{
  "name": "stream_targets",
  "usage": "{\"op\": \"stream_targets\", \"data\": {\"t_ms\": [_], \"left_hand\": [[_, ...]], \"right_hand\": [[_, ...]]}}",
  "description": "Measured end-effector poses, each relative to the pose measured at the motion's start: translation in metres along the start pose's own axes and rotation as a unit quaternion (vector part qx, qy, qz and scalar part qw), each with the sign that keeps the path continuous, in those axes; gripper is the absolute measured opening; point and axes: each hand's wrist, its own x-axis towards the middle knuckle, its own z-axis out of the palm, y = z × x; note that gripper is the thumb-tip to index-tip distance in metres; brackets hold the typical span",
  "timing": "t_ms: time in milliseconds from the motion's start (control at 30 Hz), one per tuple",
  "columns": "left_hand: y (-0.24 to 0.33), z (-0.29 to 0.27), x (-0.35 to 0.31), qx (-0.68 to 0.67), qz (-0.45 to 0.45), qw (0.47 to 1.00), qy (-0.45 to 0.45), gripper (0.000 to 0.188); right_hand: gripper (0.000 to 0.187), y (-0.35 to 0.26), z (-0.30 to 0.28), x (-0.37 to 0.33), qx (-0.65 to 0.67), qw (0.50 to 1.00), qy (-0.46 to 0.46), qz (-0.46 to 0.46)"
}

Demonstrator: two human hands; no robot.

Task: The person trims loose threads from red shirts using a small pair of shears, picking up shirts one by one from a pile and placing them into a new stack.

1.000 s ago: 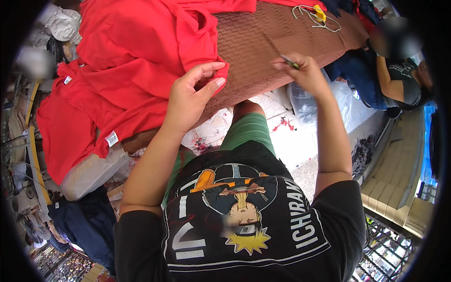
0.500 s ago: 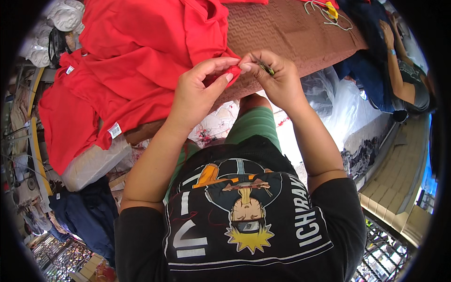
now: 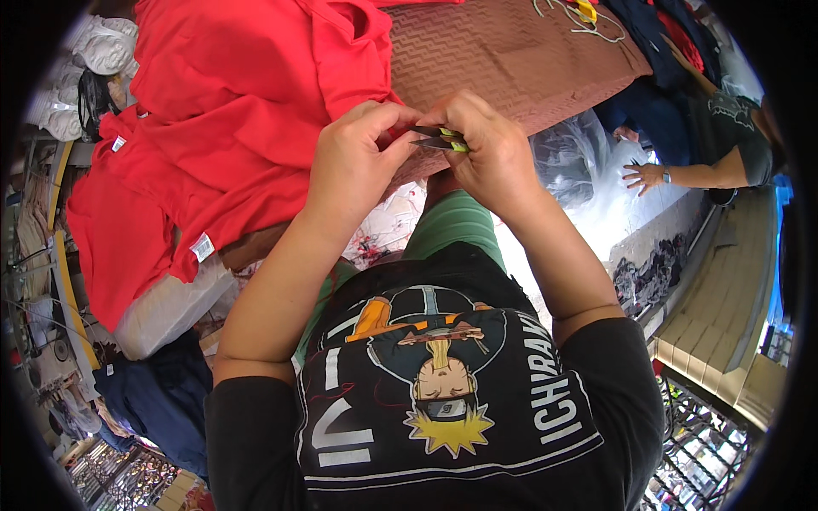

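Well left of the brown surface [image 3: 486,51] lie white bundles [image 3: 106,43], too crowded to count, and one black bag [image 3: 95,106]; below its left end are one pale plastic-wrapped block [image 3: 166,315] and, lower, dark blue clothing [image 3: 158,400]; over the surface's left part spreads the red cloth [image 3: 230,145], with two white tags [image 3: 202,247] plain to see, though I cannot tell whether it is one garment or several.

At the surface's near edge the left hand [image 3: 358,153] has its thumb and fingers clamped on a fold of the red cloth, mostly hidden by those fingers; against it, along the same edge, the right hand [image 3: 486,140] is closed around one pair of snips [image 3: 439,139], two dark blades pointing left; below the surface, one black shirt [image 3: 443,383] and green shorts [image 3: 456,226] block much of the floor.

On the surface's far right lies one yellow piece [image 3: 588,12] with pale cords; off its right end is clear plastic [image 3: 567,157], with one co-worker's hand [image 3: 648,176] over it, fingers spread; farther right of the surface stand stacked tan boards [image 3: 711,289], their count unclear.
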Motion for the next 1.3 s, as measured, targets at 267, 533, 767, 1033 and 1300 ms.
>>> {"op": "stream_targets", "data": {"t_ms": [267, 533, 767, 1033, 1300], "left_hand": [[-0.012, 0.009, -0.004, -0.033, 0.018, 0.999, 0.014, 0.017], [-0.005, -0.002, -0.003, -0.107, -0.099, 0.988, -0.051, 0.012], [-0.009, -0.008, 0.0, -0.159, -0.101, 0.978, -0.087, 0.016], [-0.013, -0.006, -0.001, -0.148, -0.088, 0.983, -0.07, 0.018], [-0.008, -0.009, -0.002, -0.154, -0.107, 0.978, -0.096, 0.017]], "right_hand": [[0.03, -0.006, -0.003, -0.001, 0.054, 0.998, -0.015, 0.027], [0.036, -0.004, -0.026, 0.004, 0.048, 0.986, -0.069, 0.141], [0.033, -0.002, -0.044, -0.003, -0.034, 0.987, -0.119, 0.107], [0.026, -0.003, -0.044, -0.002, -0.07, 0.988, -0.127, 0.055], [0.028, -0.002, -0.036, -0.006, -0.042, 0.992, -0.108, 0.044]]}}
